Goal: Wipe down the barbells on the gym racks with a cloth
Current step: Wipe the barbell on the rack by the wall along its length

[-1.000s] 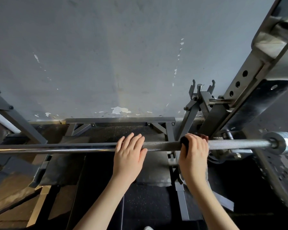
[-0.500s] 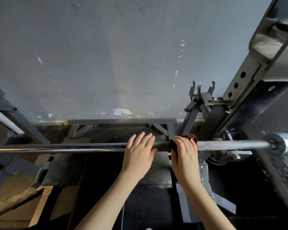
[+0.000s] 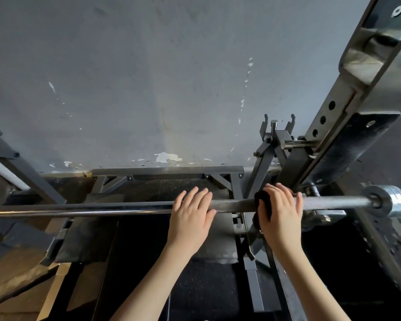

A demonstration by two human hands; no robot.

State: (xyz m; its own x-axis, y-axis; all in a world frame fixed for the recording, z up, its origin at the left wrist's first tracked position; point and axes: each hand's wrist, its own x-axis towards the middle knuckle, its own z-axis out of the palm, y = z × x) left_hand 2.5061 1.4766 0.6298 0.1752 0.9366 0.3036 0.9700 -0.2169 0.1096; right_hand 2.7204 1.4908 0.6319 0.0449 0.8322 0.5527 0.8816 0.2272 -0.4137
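A long steel barbell (image 3: 125, 208) lies across the view on the rack, its collar and sleeve (image 3: 389, 201) at the right. My left hand (image 3: 190, 216) rests on the knurled shaft near the middle, fingers laid over the top. To its right, my right hand (image 3: 281, 214) holds a dark cloth (image 3: 263, 205) wrapped against the bar, fingers curled over it. Most of the cloth is hidden under that hand.
A perforated rack upright (image 3: 347, 126) rises at the right with a bar hook (image 3: 277, 133) beside it. A grey wall (image 3: 148, 77) stands behind. A dark bench pad (image 3: 148, 228) and frame crossbar (image 3: 167, 170) lie below the bar. Wooden flooring (image 3: 21, 286) shows at the lower left.
My right hand slid the cloth left along the bar, then back to the right toward the collar. My left hand stayed on the bar, shifting only slightly.
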